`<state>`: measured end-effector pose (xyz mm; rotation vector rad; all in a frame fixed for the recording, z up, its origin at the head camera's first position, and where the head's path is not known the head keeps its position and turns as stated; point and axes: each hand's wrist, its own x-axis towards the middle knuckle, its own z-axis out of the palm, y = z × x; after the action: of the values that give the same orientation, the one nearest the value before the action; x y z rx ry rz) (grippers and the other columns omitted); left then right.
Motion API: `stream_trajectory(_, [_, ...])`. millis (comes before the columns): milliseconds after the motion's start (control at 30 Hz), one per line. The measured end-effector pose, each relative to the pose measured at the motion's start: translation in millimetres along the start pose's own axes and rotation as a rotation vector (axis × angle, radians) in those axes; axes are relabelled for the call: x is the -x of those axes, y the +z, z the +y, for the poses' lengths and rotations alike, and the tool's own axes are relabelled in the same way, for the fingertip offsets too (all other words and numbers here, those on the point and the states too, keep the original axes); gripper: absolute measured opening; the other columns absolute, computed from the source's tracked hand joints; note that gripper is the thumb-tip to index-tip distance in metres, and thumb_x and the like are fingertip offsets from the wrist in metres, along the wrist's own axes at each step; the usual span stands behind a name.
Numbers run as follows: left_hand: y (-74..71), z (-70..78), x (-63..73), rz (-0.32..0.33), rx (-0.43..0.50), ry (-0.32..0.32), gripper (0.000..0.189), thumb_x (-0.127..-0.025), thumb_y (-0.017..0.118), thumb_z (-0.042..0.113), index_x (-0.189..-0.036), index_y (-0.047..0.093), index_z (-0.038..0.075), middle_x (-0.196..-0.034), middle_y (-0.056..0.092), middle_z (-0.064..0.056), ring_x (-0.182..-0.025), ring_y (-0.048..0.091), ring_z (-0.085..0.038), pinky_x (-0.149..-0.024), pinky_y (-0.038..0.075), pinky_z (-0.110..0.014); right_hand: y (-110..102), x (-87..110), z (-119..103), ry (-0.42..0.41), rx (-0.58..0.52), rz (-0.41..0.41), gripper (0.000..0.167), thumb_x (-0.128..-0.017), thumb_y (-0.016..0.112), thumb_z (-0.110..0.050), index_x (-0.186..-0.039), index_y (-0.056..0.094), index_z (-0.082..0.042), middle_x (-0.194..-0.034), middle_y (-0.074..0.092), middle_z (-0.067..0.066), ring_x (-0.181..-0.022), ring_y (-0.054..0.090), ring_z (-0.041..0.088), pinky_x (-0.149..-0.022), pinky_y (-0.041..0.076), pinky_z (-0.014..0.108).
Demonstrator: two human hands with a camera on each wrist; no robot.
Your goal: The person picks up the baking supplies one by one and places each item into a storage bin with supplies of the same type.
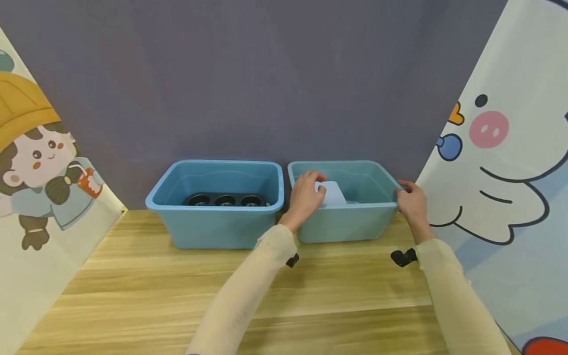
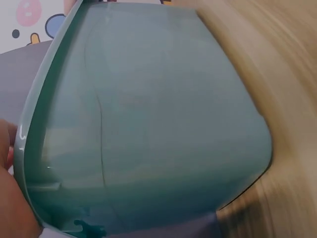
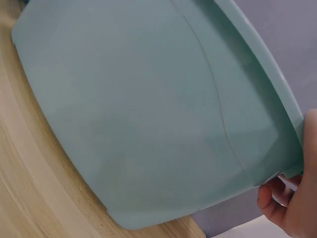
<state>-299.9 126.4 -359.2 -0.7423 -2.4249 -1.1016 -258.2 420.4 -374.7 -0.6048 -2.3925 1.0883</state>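
A pale teal plastic bin (image 1: 346, 224) stands at the right on the table. My left hand (image 1: 305, 196) reaches over its front left corner, and thumb and fingers pinch the upper corner of a white flat-faced object (image 1: 334, 193) leaning inside; its lower part is hidden behind the front wall. In the left wrist view, the left hand (image 2: 15, 208) shows at the edge of the frame beside the bin's rim. The right hand (image 1: 411, 199) grips the rim at the bin's right end, and the right wrist view has its fingers (image 3: 270, 203) curled under that rim.
To the left stands a blue bin (image 1: 213, 229) with a black tray of round cups (image 1: 224, 199) in it. Both bins sit on a wood-grain table (image 1: 177, 296) against a grey back panel (image 1: 275, 84). Cartoon-printed panels (image 1: 510, 162) flank the table.
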Motion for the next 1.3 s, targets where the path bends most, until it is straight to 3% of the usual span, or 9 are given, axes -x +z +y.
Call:
stream_trajectory(133, [2.9,-3.0,8.8,-0.040,-0.062,0.009,0.019,-0.095,0.060,0.023,-0.112,0.068,0.017,-0.114,0.063,0.001,-0.106,0.058,-0.020,-0.095,0.047,-0.038,-0.3,3.4,7.2,-0.010,-0.043,0.060,0.053,-0.105,0.032,-0.040,-0.144,0.051,-0.008,-0.133,0.057,0.022,-0.111,0.056,0.038,-0.089,0.047,0.045])
stream_trajectory(267, [4.6,-6.5,12.5,-0.052,-0.140,0.039,0.021,-0.095,0.059,0.027,-0.111,0.069,0.017,-0.114,0.063,0.001,-0.107,0.056,-0.022,-0.100,0.043,-0.040,-0.6,7.6,9.9,-0.009,-0.147,0.050,0.061,-0.106,0.027,-0.048,-0.144,0.050,-0.006,-0.147,0.050,0.020,-0.132,0.046,0.041,-0.109,0.036,0.054])
stream_trajectory(433, [1.9,-11.8,13.2,-0.060,-0.081,0.040,0.021,-0.094,0.059,0.025,-0.111,0.069,0.016,-0.114,0.062,0.000,-0.108,0.055,-0.023,-0.102,0.041,-0.042,-0.5,12.2,7.5,-0.064,-0.204,0.033,0.063,-0.106,0.028,-0.047,-0.144,0.047,0.001,-0.144,0.047,0.025,-0.128,0.045,0.040,-0.105,0.036,0.053])
stream_trajectory(600, [-4.8,-15.7,17.7,-0.061,0.110,0.023,0.019,-0.094,0.059,0.020,-0.109,0.068,0.014,-0.122,0.059,-0.003,-0.118,0.052,-0.023,-0.104,0.042,-0.041,-1.4,16.2,5.3,-0.214,-0.110,0.055,0.055,-0.106,0.040,-0.036,-0.140,0.048,0.006,-0.138,0.045,0.032,-0.128,0.041,0.045,-0.106,0.033,0.056])
stream_trajectory(700, [-9.7,-16.4,26.0,-0.074,0.182,0.021,0.019,-0.094,0.058,0.019,-0.111,0.066,0.016,-0.128,0.055,-0.003,-0.125,0.048,-0.022,-0.104,0.043,-0.041,-3.0,24.2,4.2,-0.270,-0.065,0.043,0.054,-0.105,0.043,-0.034,-0.141,0.048,0.005,-0.142,0.039,0.034,-0.134,0.033,0.050,-0.109,0.027,0.063])
stream_trajectory(867, [-17.7,-14.3,41.6,-0.129,0.202,0.047,0.026,-0.097,0.056,0.021,-0.121,0.062,0.018,-0.139,0.049,-0.003,-0.132,0.043,-0.023,-0.105,0.043,-0.043,-6.1,35.6,4.8,-0.336,-0.050,0.066,0.053,-0.103,0.049,-0.036,-0.141,0.049,0.002,-0.146,0.034,0.032,-0.135,0.025,0.053,-0.105,0.025,0.067])
stream_trajectory(1133, [-29.0,-13.9,55.0,-0.169,0.199,0.094,0.028,-0.098,0.057,0.021,-0.125,0.061,0.017,-0.146,0.046,-0.003,-0.139,0.040,-0.025,-0.110,0.039,-0.046,-4.2,45.4,3.1,-0.604,-0.065,0.138,0.044,-0.096,0.062,-0.022,-0.127,0.058,0.009,-0.134,0.044,0.037,-0.126,0.036,0.056,-0.103,0.022,0.068])
stream_trajectory(1300, [-38.3,-17.1,65.6,-0.190,0.245,0.115,0.028,-0.098,0.059,0.020,-0.125,0.061,0.014,-0.143,0.048,-0.004,-0.136,0.045,-0.024,-0.109,0.041,-0.045,-1.2,56.5,1.3,-0.662,-0.041,0.107,0.043,-0.097,0.063,-0.023,-0.126,0.059,0.008,-0.133,0.047,0.036,-0.125,0.038,0.055,-0.103,0.024,0.068])
